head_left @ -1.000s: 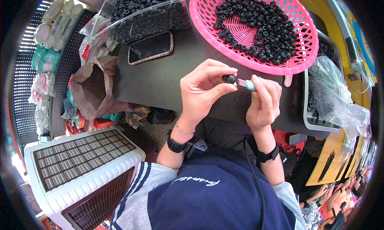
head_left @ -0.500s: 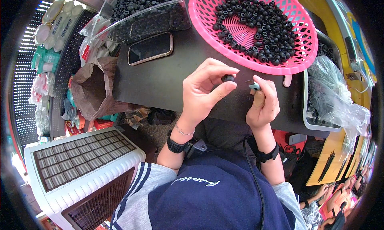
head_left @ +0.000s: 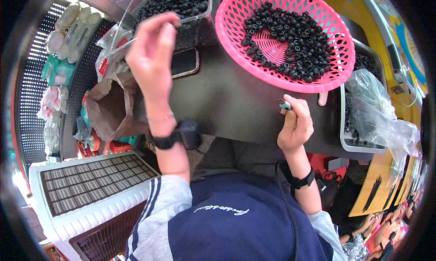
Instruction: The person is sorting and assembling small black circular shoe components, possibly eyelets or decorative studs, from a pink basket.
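My left hand [head_left: 152, 56] is raised at the front edge of the clear plastic bin [head_left: 206, 17], which is full of small black ring-shaped pieces. Motion smears its fingers, and I cannot tell whether a piece is between them. Over the right part of the dark table, below the pink basket, my right hand [head_left: 297, 125] is closed on a small light-blue tool [head_left: 285, 105] with a thin metal tip. The pink basket [head_left: 290, 85] has openwork sides and holds a heap of similar black pieces [head_left: 304, 47].
A phone [head_left: 185, 62] lies partly behind my left wrist. Left of the table stands an open brown bag [head_left: 109, 106], with a white air cooler [head_left: 97, 184] nearer me. On the right, a plastic bag [head_left: 377, 97] covers part of a white tray [head_left: 363, 147].
My left hand has swung left and away from me to the clear bin; the black piece it pinched no longer shows. My right hand stays nearly in place with the tool.
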`<state>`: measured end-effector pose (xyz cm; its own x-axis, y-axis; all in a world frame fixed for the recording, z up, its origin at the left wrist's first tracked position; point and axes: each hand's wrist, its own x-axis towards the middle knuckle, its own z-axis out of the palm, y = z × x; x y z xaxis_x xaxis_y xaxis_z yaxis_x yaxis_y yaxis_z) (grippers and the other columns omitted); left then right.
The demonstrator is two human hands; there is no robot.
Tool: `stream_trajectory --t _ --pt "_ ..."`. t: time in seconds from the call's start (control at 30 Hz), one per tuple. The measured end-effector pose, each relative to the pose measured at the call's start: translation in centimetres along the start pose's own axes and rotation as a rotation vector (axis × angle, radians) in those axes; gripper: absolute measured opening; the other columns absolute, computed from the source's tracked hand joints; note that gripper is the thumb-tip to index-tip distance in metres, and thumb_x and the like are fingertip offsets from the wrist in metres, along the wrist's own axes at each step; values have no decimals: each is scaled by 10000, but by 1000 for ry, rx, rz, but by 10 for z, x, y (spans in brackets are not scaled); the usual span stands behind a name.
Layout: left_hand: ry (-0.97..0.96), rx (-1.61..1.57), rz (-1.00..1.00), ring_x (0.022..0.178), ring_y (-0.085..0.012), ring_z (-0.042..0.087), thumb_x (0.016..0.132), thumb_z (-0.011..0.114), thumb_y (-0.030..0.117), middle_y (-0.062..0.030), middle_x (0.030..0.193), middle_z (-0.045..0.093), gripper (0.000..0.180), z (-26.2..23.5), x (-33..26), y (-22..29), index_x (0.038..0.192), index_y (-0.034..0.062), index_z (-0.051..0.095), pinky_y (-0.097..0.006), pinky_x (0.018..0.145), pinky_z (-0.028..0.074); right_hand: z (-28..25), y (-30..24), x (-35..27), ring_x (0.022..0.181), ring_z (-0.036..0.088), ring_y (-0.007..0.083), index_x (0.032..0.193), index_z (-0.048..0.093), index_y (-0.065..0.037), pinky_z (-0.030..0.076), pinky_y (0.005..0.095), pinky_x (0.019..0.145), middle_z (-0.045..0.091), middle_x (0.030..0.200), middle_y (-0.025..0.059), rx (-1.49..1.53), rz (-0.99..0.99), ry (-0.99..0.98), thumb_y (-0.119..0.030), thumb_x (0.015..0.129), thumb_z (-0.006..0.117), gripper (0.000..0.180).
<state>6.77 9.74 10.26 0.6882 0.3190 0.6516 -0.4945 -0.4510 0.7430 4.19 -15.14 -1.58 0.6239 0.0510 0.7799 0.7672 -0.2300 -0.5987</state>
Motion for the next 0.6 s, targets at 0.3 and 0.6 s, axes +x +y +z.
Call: stream_trajectory --t 0.3,0.6 --pt "-291 643 405 1021 -250 608 774 684 128 -125 1079 634 369 37 57 -25 1125 41 615 -336 917 461 -1 -2 0 630 590 266 1047 572 62 483 329 563 630 826 168 56 -9 24 -36 903 525 181" --pt "-1121 565 2 862 -285 662 685 651 23 -177 889 675 239 112 24 -57 921 14 689 -370 771 520 -4 -5 2 631 592 265 1028 562 53 483 334 561 630 836 169 69 -16 15 -58 913 509 169"
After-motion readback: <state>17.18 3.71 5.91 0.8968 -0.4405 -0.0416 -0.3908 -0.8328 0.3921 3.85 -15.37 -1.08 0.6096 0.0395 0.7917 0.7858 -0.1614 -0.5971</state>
